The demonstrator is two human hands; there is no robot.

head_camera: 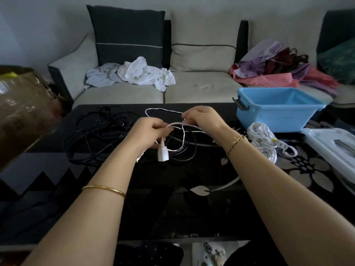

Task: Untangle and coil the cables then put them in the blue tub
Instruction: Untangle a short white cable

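A thin white cable (165, 110) loops over the dark glass table (172, 189), its white plug (163, 155) hanging below my left hand. My left hand (148, 132) pinches the white cable near the plug end. My right hand (203, 117) grips the same cable a little farther back and to the right. Under and left of both hands lies a tangle of black cables (99, 135). A bundled white cable (263, 137) lies right of my right wrist. The blue tub (276, 109) stands at the table's back right and looks empty.
A white plastic lid (332, 148) lies at the table's right edge. A cardboard box (23, 110) stands to the left. Behind the table is a sofa with white clothes (138, 72) and coloured fabrics (278, 70).
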